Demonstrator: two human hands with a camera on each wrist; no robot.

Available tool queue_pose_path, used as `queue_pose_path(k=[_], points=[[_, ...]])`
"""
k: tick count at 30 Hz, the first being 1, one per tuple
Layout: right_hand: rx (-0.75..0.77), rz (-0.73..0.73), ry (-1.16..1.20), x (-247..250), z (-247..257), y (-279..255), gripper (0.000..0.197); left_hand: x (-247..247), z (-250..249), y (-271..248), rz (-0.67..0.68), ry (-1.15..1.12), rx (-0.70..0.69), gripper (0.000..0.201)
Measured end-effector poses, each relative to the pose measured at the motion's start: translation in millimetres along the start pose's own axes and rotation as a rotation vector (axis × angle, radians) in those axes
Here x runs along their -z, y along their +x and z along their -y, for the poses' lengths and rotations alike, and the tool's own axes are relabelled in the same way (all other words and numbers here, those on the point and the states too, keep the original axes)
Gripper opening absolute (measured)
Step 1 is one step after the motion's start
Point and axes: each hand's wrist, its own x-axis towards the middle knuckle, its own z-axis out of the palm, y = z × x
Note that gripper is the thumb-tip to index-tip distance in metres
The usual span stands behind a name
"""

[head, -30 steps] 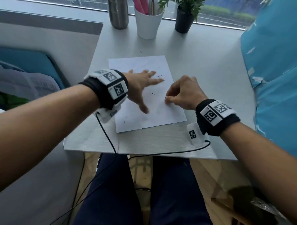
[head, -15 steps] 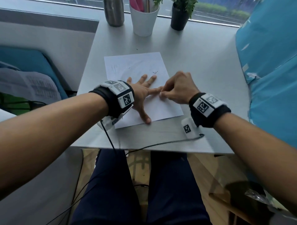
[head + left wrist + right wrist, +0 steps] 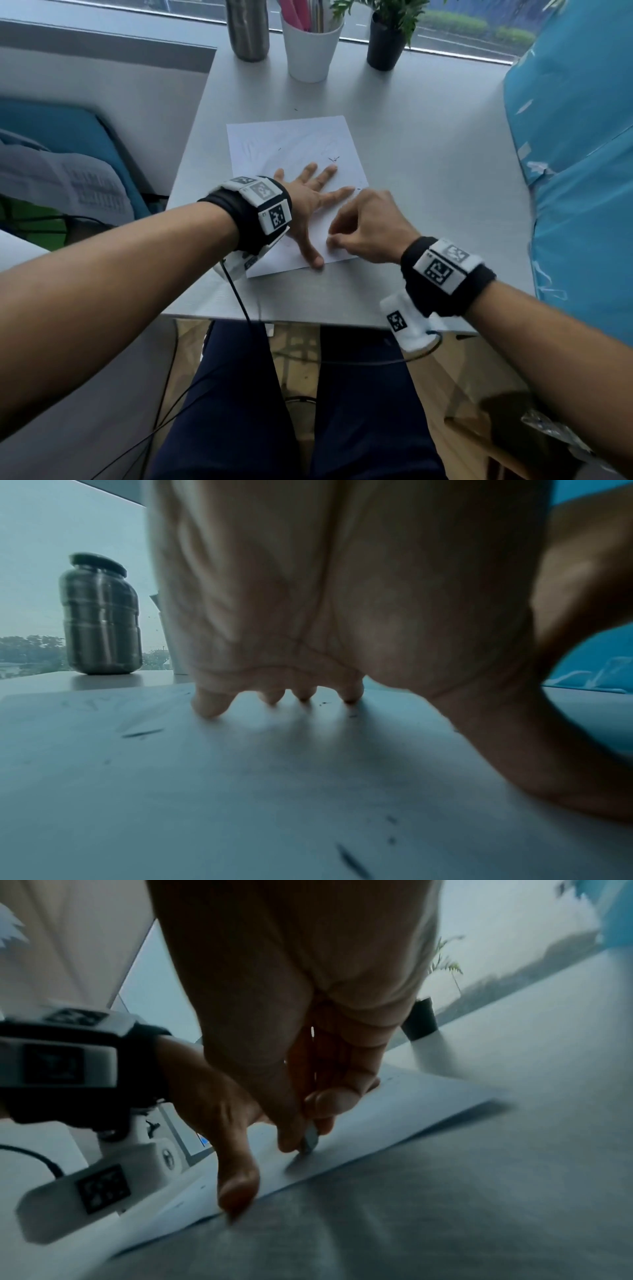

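Now the left grip [image 3: 308,205] lies flat on the paper [image 3: 291,144], palm down. Its fingers [image 3: 209,707] are straight and spread. It is released and grasps nothing; it only presses the sheet onto the bench [image 3: 428,178]. The fingertips touch the sheet about in its middle, and the thumb points toward the near edge of the paper.

The right grip [image 3: 370,226] is just beside the left one, over the right part of the sheet near its near right corner. It is closed in a pinch: the thumb and the first fingers hold a grey piece [image 3: 310,1141], and the lower end of this piece touches the paper. What the piece is I cannot tell, because it is small and blurred. From the head view the fingers hide it. Whether the two grips touch each other I also cannot tell.

The paper lies in the middle of the bench, a little turned, and it carries some short dark marks and faint grey lines. At the far edge, by the window, stand in a row a steel bottle [image 3: 247,31], a white cup [image 3: 311,51] with pens, and a plant in a black pot [image 3: 385,48], all well apart from the paper. A blue bag [image 3: 575,171] stands at the right side.
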Motion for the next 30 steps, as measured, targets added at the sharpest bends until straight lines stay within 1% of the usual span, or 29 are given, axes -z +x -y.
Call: queue_pose_path(k=[1,3,4,5,6,9,10,11,13,14,15,18,19,20,23,24,27,30], points=[[-0.029,0.011,-0.005,5,-3,5,0.008,1,0,0,0.002,0.001,-0.001,0.15],[-0.131,-0.101,0.014,18,-17,23,0.011,2,-1,-1,0.003,-0.007,-0.004,0.149],[-0.154,-0.161,0.014,22,-21,30,0.012,3,-1,-1,0.002,-0.013,-0.002,0.148],[-0.151,-0.184,0.014,20,-22,30,0.012,4,-2,-2,0.003,-0.015,0.001,0.148],[-0.13,-0.172,0.015,14,-18,25,0.01,4,-2,-1,0.005,-0.009,0.003,0.149],[-0.022,-0.014,0.015,-1,-2,-1,0.007,2,-1,1,0.004,0.014,0.0,0.15],[-0.029,0.008,0.006,2,-2,1,0.008,2,-1,0,0.005,0.013,-0.002,0.15],[-0.06,-0.018,-0.002,7,-7,9,0.009,2,-1,-1,0.004,0.01,-0.004,0.15],[-0.118,-0.12,0.004,18,-15,24,0.01,4,-1,-1,-0.002,0.002,-0.003,0.149],[-0.126,-0.146,0.008,17,-16,26,0.01,4,-2,-1,-0.002,-0.004,-0.003,0.149],[-0.118,-0.139,0.008,13,-14,22,0.01,5,-1,0,-0.003,-0.002,-0.002,0.149],[-0.022,-0.007,-0.015,-1,-1,-1,0.009,3,-1,1,0.004,0.025,-0.002,0.15],[-0.028,0.018,-0.017,2,-2,-1,0.009,3,-1,0,0.008,0.025,-0.004,0.15],[-0.06,0.003,-0.02,7,-6,6,0.008,3,-2,0,0.007,0.024,-0.007,0.15],[-0.152,-0.147,0.001,21,-20,28,0.012,6,-3,-3,0.001,0.006,-0.012,0.147],[-0.154,-0.174,-0.002,22,-24,31,0.014,7,-3,-3,-0.005,0.005,-0.013,0.146],[-0.121,-0.187,0.018,24,-26,29,0.013,7,-2,-4,-0.007,0.018,-0.028,0.145],[-0.175,-0.262,0.041,37,-35,34,0.009,9,5,-7,0.004,0.034,-0.113,0.146]])
